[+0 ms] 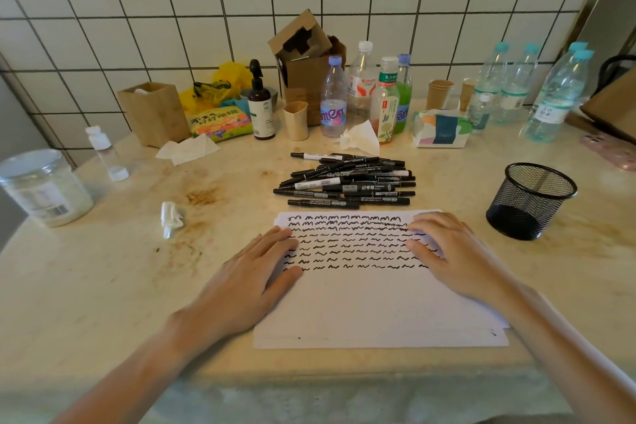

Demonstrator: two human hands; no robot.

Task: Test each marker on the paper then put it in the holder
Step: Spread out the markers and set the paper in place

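A white sheet of paper lies in front of me, its upper half covered with rows of black squiggles. My left hand rests flat on the paper's left edge, fingers apart, holding nothing. Flat on the right side lies my right hand, also empty. Just beyond the paper is a pile of several black markers, all capped. A black mesh holder stands to the right of the paper, and I see nothing inside it.
The stained beige counter carries a crumpled tissue, a plastic jar, a small spray bottle, several drink bottles, paper cups, a tissue pack and a cardboard box along the tiled wall.
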